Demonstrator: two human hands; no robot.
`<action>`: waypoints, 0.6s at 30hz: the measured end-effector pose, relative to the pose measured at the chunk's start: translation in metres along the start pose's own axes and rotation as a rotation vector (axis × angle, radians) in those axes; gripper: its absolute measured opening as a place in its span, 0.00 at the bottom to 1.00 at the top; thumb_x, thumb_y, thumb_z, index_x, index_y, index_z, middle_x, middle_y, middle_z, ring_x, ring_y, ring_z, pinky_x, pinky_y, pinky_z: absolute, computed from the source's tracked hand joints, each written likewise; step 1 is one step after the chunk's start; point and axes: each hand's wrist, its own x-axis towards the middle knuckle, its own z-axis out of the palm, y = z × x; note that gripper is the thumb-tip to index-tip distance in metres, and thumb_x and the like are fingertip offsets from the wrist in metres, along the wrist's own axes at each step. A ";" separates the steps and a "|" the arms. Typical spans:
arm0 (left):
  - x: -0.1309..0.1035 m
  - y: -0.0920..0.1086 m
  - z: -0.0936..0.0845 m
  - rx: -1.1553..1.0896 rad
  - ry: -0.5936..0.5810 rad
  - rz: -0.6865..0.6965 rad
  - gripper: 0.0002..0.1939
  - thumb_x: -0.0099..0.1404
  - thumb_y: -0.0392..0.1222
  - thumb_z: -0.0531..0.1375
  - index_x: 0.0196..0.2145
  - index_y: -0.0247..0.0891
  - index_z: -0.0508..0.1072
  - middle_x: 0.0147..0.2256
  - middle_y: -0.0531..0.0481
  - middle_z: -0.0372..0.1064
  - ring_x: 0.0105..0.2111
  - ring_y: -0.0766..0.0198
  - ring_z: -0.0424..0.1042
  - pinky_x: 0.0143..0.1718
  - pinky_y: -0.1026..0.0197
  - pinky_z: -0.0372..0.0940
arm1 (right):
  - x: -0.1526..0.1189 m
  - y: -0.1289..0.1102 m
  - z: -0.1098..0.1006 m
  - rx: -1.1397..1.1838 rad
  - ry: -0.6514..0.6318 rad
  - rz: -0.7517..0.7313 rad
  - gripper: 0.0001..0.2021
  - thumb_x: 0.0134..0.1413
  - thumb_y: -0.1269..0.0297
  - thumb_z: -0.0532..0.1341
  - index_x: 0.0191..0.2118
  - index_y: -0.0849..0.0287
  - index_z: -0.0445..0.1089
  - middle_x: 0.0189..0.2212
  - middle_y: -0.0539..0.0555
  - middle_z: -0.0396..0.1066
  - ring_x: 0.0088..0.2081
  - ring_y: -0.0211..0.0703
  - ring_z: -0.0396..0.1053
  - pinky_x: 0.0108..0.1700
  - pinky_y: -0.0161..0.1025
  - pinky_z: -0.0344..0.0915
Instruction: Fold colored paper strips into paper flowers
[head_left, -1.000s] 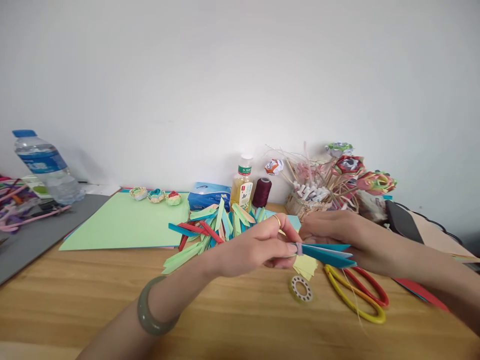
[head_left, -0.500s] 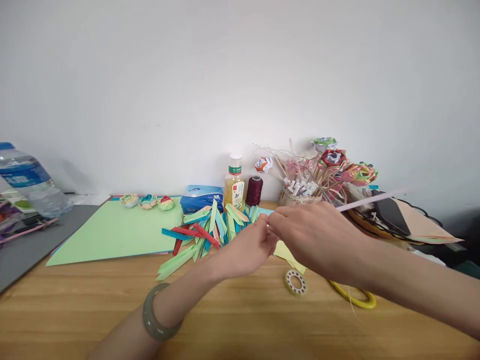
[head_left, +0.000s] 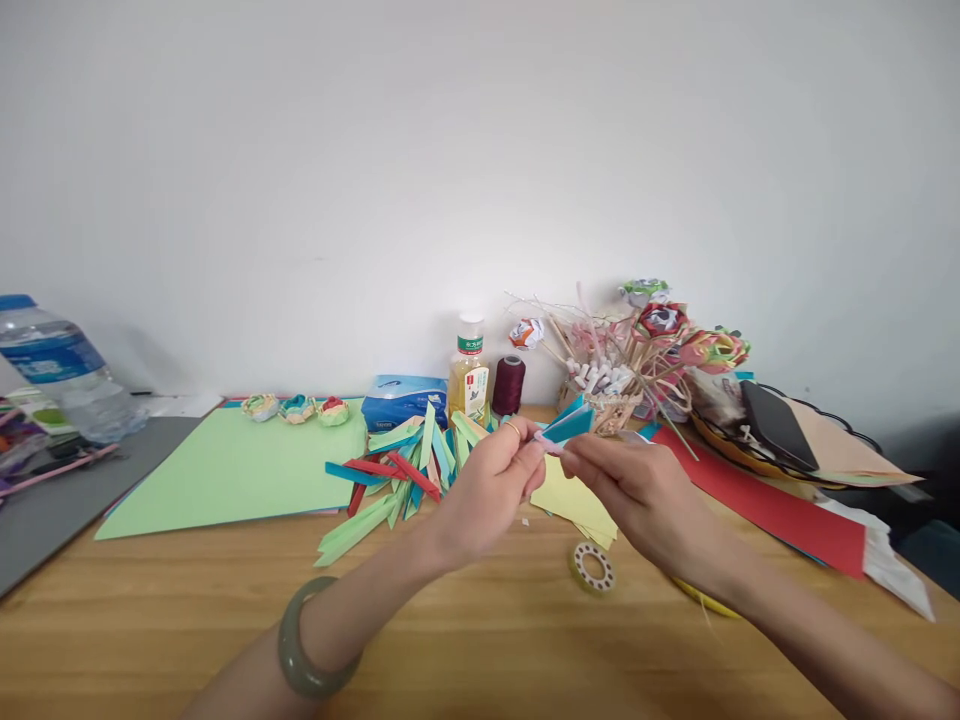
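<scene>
My left hand (head_left: pixel 487 490) and my right hand (head_left: pixel 637 490) meet above the wooden table (head_left: pixel 450 640). Both pinch the near end of a folded blue paper piece (head_left: pixel 568 422), whose pointed end angles up and to the right. A pale strip wraps its pinched end. My left wrist wears a grey-green bangle (head_left: pixel 304 650), and a ring sits on a left finger. Just behind my left hand lies a pile of folded paper strips (head_left: pixel 397 465) in green, blue, red and yellow.
A tape roll (head_left: pixel 592 567) and yellow paper (head_left: pixel 574 500) lie under my hands. Green sheet (head_left: pixel 240 460), three small paper flowers (head_left: pixel 296 407), tissue pack (head_left: pixel 403 397), small bottle (head_left: pixel 469 377), thread spool (head_left: pixel 508 384), basket of paper flowers (head_left: pixel 637 350), red sheet (head_left: pixel 772 505), water bottle (head_left: pixel 52 370).
The blue piece pointed right one second ago and now tilts up. My right hand swept across over it and drew back. The view shifted right, so the scissors are mostly hidden.
</scene>
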 end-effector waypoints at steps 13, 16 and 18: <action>-0.003 -0.007 0.009 0.011 0.060 0.037 0.12 0.64 0.48 0.52 0.28 0.38 0.58 0.19 0.61 0.45 0.19 0.73 0.44 0.20 0.67 0.43 | -0.003 0.001 -0.014 0.307 -0.244 0.120 0.18 0.62 0.55 0.48 0.25 0.59 0.63 0.17 0.45 0.53 0.21 0.33 0.54 0.23 0.31 0.52; 0.001 -0.015 0.004 0.016 0.126 0.051 0.13 0.63 0.48 0.53 0.26 0.38 0.57 0.18 0.61 0.45 0.18 0.73 0.44 0.19 0.68 0.42 | -0.014 0.022 -0.018 0.402 -0.283 0.169 0.19 0.62 0.54 0.47 0.33 0.60 0.67 0.19 0.46 0.60 0.22 0.35 0.61 0.24 0.31 0.58; 0.006 -0.020 -0.001 -0.016 0.204 0.035 0.13 0.63 0.48 0.54 0.26 0.38 0.57 0.18 0.62 0.45 0.17 0.74 0.44 0.19 0.69 0.42 | -0.031 0.045 -0.015 0.342 -0.121 0.262 0.18 0.63 0.55 0.45 0.40 0.61 0.67 0.30 0.53 0.70 0.32 0.39 0.68 0.32 0.34 0.64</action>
